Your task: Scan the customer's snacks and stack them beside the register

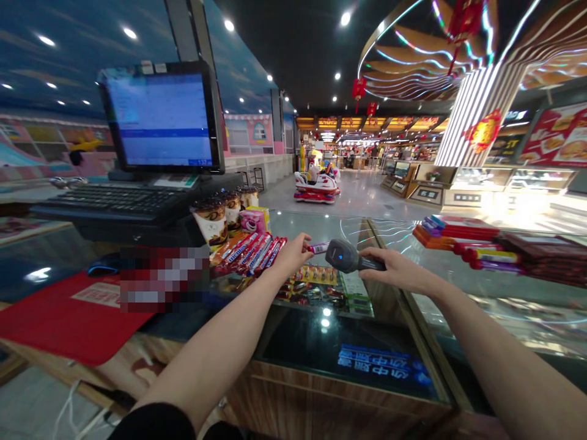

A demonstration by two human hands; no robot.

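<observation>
My left hand [293,252] pinches a small candy roll [318,247] with a pink and white wrapper, held over the glass counter [321,333]. My right hand [398,269] grips the handle of a grey barcode scanner [345,255], whose head points at the roll a few centimetres away. Both hands hover above the counter's middle. Just left of my left hand lies a row of red candy rolls [250,252].
A till screen [160,119] and black keyboard [112,200] stand at the left, with a red mat [68,321] in front. Cups and small boxes [229,214] sit behind the rolls. Stacked sweets [463,238] lie at the right. A kiddie ride [316,183] stands in the mall aisle beyond.
</observation>
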